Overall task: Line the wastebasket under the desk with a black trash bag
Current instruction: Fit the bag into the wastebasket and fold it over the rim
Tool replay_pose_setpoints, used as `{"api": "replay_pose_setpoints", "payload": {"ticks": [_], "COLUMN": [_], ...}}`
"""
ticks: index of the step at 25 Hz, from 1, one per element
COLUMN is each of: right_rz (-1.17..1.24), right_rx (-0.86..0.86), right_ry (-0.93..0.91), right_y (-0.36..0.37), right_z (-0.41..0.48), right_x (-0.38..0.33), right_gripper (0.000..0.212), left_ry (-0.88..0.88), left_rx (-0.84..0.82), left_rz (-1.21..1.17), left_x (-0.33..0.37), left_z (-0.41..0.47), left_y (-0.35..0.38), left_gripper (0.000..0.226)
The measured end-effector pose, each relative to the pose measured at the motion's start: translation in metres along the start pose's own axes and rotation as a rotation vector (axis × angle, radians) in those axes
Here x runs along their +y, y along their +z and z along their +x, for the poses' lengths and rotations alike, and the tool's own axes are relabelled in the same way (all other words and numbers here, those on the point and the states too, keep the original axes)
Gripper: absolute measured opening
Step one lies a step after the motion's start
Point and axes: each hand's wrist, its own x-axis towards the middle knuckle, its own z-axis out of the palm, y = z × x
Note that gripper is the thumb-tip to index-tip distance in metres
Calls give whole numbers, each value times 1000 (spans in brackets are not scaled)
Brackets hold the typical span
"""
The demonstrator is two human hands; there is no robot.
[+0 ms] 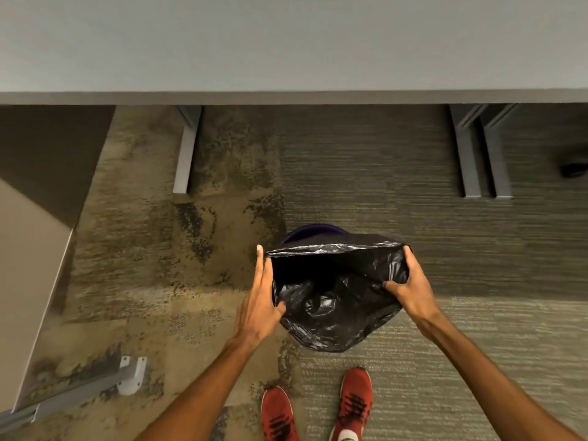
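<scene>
two red shoes (315, 409) stand on patterned carpet (445, 361) at the near edge of the view, toes pointing toward the black trash bag (337, 300), which is held just beyond them. two bare forearms reach forward to the bag. the left hand (259, 297) lies along the bag's left side, fingers straight and pressed together, thumb tucked against the plastic. the right hand (413, 288) grips the bag's right edge, fingers curled over the rim and thumb pinching the film from inside. the bag's mouth is stretched open between the hands, its crumpled bottom sagging toward the shoes. directly beyond the bag, partly hidden by it, a dark round wastebasket (313, 232) shows only its far rim. farther beyond the bag, grey legs (186, 154) rise to a pale desk (286, 52).
</scene>
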Motion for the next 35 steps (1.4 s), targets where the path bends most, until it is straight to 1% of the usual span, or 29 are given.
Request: {"api": "replay_pose_setpoints", "payload": {"ticks": [6,8,10,13,14,15,16,19,20,21,24,25,26,28,30,31,33,35], "right_rz": [-81,-140,-306,-665,-699,-661,-559,-17,129,193,288,273,238,181,213,231,271,261], "right_rx": [-61,-86,-70,46,77,108,150,290,319,333,397,417,437,431,420,421,428,460], "right_ry": [-12,-36,-85,-105,-111,-99,-56,204,272,316,431,445,422,336,250,197,111,123], "right_y": [24,28,32,44,48,52,56,70,78,85,106,109,111,110,106,103,98,97], "right_z": [31,35,36,30,28,28,27,30,29,25,11,7,3,1,9,15,32,52], "right_x": [26,32,33,36,37,39,39,45,50,57,81,90,99,111,118,118,114,108], "right_gripper": [97,92,84,73,69,64,58,47,45,44,42,41,42,56,56,54,47,43], "left_ry": [-102,-160,-213,-312,-342,-361,-374,-402,-407,-407,-390,-372,-351,-299,-284,-284,-284,-255], "left_rx": [-46,-33,2,90,127,157,184,223,227,228,227,223,218,225,240,250,282,322], "left_rz": [15,6,-90,-308,-331,-340,-345,-298,-287,-280,-285,-271,-250,-226,-237,-244,-254,-269], "left_x": [-36,-44,-47,-44,-42,-42,-42,-45,-46,-47,-54,-56,-60,-74,-86,-89,-86,-73], "left_z": [32,41,47,51,52,51,49,39,35,31,15,9,3,-2,2,7,21,38], "left_y": [36,47,57,67,70,74,78,92,97,102,119,126,134,150,158,159,155,143], "left_gripper": [102,102,105,101,99,98,97,95,96,99,106,106,107,110,112,108,88,70]}}
